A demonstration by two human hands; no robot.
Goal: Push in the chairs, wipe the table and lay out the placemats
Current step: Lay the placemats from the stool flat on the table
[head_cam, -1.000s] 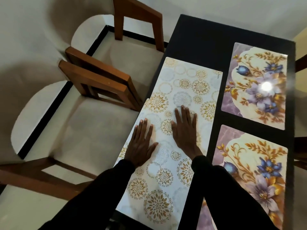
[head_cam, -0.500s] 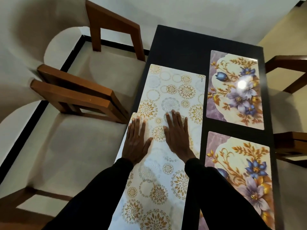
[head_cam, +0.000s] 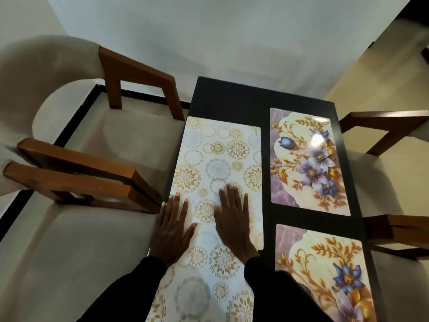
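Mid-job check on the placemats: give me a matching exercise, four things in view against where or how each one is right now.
Things
1. left hand
2. right hand
3. far floral placemat
4. near floral placemat

States
a. shows a bright glare of light
b. flat on the gold-circle placemats, by the left edge of the table
c. partly hidden by the right sleeve
d. flat on the gold-circle placemats, on the side toward the floral ones

Pairs: 1-b, 2-d, 3-a, 4-c
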